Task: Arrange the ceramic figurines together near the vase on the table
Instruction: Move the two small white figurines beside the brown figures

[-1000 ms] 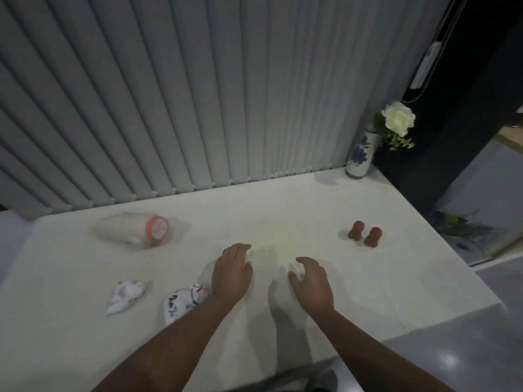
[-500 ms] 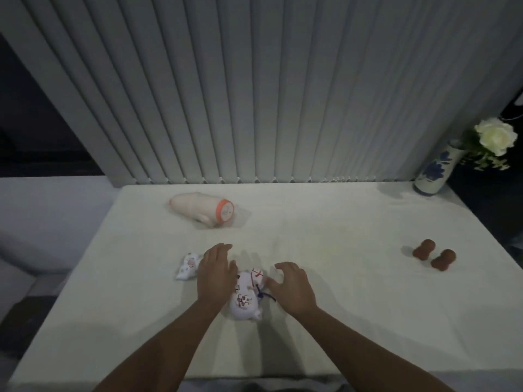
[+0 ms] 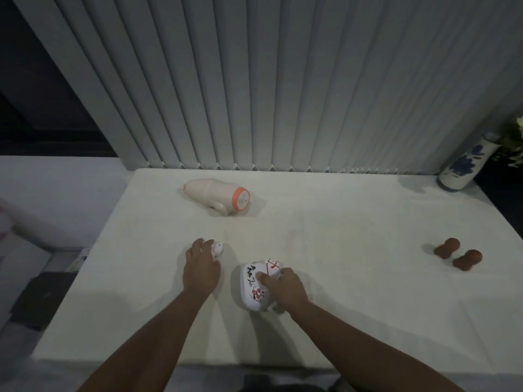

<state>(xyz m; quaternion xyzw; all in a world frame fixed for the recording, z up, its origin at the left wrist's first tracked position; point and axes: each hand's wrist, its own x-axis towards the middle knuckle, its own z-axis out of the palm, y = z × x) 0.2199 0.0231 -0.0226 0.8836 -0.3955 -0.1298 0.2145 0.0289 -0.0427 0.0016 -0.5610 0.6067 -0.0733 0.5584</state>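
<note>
Fingers (image 3: 264,278) of our right hand (image 3: 283,290) were curled over the top of the large white painted figurine (image 3: 253,287), gripping it where it sat on the near middle of the table (image 3: 339,236). Our left hand (image 3: 199,271) lay just to its left, fingers bent down over the small white figurine (image 3: 218,248); only its far end peeked out past our fingertips, and we could not tell whether we were truly grasping it or merely covering it.

From largest to smallest: the grey vertical blinds (image 3: 283,80) filled the far side, hanging down to the table's far edge. The table, covered in white, spread beneath everything. A pale figurine with an orange ring (image 3: 218,198) lay on its side at the far left. The blue-and-white vase (image 3: 464,165) stood at the far right corner, with pale flowers (image 3: 513,142) cut off by the frame edge. Next came the painted figurine under our right hand, well apart from the vase. Two small brown figurines (image 3: 457,253) lay side by side on the right, nearer to us than the vase. Smallest was the white figurine under our left hand.
</note>
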